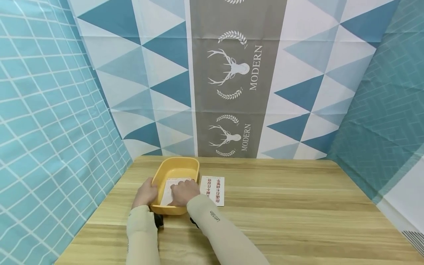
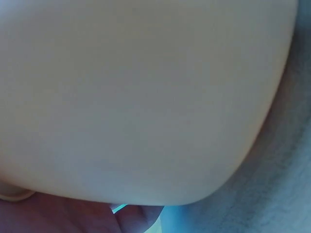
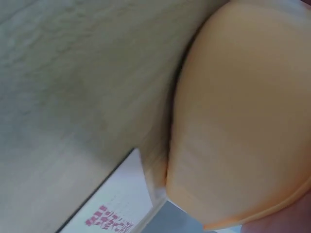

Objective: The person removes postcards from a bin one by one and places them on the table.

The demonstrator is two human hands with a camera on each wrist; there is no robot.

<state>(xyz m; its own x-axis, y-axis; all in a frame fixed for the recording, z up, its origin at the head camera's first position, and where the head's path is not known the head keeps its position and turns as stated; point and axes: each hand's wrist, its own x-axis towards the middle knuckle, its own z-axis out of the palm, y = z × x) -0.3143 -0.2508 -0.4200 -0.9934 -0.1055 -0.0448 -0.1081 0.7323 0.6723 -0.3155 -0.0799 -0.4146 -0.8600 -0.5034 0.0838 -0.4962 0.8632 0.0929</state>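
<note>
Here, my left hand [image 1: 144, 193] grips the yellow tray's [image 1: 179, 164] near-left rim; my right hand [image 1: 184, 192] presses flat, fingers relaxed, on the card [image 1: 168, 191] inside.

tray [image 1: 195, 170] on table [image 1: 298, 206] | card [image 1: 173, 183] in tray | second card [image 1: 212, 190] just right of tray

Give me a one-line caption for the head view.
Left hand steadies yellow tray; right hand presses a card inside.

Yellow tray [image 1: 190, 165]; white card [image 1: 212, 189], red print; light wood-grain table [image 1: 298, 206].
</note>
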